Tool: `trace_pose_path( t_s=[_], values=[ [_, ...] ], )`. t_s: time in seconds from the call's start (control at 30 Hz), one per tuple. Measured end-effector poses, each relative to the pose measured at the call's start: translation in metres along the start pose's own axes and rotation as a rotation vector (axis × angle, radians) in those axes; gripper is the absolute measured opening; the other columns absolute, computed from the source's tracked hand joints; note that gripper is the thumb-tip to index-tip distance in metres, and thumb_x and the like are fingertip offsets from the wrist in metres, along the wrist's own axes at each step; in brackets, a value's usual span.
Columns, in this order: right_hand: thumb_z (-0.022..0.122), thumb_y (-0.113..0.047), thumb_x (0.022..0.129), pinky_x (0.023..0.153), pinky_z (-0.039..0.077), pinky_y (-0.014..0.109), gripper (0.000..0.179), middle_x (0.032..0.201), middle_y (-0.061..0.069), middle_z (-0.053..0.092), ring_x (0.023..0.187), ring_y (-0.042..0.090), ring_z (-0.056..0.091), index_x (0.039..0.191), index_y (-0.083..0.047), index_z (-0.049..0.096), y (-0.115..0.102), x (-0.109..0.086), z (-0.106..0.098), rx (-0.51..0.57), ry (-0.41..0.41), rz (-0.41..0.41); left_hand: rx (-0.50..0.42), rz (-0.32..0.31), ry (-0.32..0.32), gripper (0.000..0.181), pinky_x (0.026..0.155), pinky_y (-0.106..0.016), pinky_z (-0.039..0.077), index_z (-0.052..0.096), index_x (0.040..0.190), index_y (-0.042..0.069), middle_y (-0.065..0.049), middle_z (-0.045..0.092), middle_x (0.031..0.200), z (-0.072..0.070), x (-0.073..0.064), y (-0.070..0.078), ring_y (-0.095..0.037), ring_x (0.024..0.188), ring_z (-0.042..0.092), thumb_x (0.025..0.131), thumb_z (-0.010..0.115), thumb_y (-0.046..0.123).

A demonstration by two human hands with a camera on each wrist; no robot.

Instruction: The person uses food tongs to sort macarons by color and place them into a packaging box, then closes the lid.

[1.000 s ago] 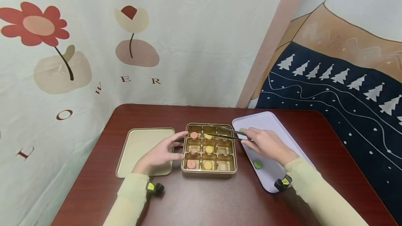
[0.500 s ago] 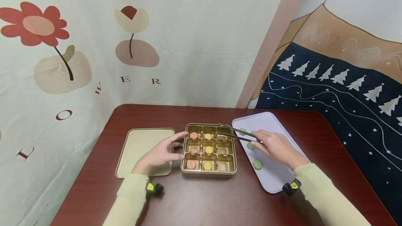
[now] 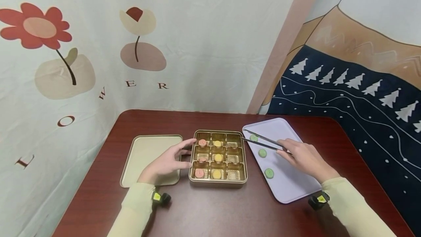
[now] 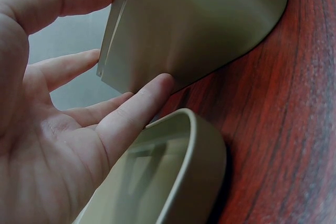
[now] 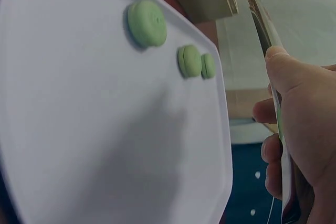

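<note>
My left hand [image 3: 167, 162] touches the left side of a gold tin [image 3: 217, 184] with thumb and fingers spread; the left wrist view shows fingertips [image 4: 164, 83] against its wall. Nine-compartment insert inside: pink macarons [image 3: 199, 173] in the left column, yellow macarons [image 3: 216, 174] in the middle one, bare ribbed floor in the right. My right hand [image 3: 304, 160] grips metal tongs [image 3: 264, 139] above the lilac tray [image 3: 289, 191]. Their arms are parted, tips by the tin's back right corner, nothing between them. Three green macarons [image 3: 269, 173] lie along the tray's left side.
A flat pale-gold lid [image 3: 139, 160] lies left of the tin, partly under my left hand in the head view. All stand on a dark red-brown wooden table [image 3: 210, 211]. Printed curtains [image 3: 210, 46] hang behind the table's far edge.
My right hand has drawn the tongs rightward, from above the tin's back middle compartment to above the tray. The yellow macaron there and the green ones now show uncovered. My left hand stays put.
</note>
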State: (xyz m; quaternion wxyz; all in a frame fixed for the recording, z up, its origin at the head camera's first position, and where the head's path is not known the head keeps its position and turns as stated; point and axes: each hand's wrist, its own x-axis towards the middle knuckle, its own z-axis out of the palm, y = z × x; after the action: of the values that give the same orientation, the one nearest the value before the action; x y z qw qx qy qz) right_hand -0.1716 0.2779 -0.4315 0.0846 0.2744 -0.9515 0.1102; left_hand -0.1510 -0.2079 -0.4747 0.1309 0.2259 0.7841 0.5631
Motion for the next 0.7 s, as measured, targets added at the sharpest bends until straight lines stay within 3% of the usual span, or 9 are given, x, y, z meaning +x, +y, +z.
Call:
trace_pose_path(
  t_s=[0.43, 0.7],
  values=[
    [0.077, -0.030, 0.096, 0.086, 0.062, 0.056, 0.044, 0.123, 0.015, 0.075, 0.097, 0.026, 0.072, 0.134, -0.008, 0.071, 0.024, -0.018, 0.005, -0.006, -0.036, 0.076, -0.010, 0.004, -0.001, 0.087, 0.115, -0.066, 0.039, 0.032, 0.162, 0.000, -0.022, 0.039, 0.163, 0.000, 0.000, -0.004, -0.050, 0.135, 0.052, 0.088, 0.077, 0.002],
    [0.076, -0.030, 0.097, 0.086, 0.061, 0.055, 0.044, 0.121, 0.014, 0.075, 0.093, 0.022, 0.067, 0.134, -0.007, 0.070, 0.034, -0.017, 0.010, -0.013, -0.086, 0.105, 0.007, 0.008, 0.001, 0.087, 0.116, -0.066, 0.038, 0.033, 0.163, 0.002, -0.021, 0.038, 0.165, 0.000, 0.000, -0.003, -0.050, 0.136, 0.051, 0.088, 0.077, 0.004]
  ],
)
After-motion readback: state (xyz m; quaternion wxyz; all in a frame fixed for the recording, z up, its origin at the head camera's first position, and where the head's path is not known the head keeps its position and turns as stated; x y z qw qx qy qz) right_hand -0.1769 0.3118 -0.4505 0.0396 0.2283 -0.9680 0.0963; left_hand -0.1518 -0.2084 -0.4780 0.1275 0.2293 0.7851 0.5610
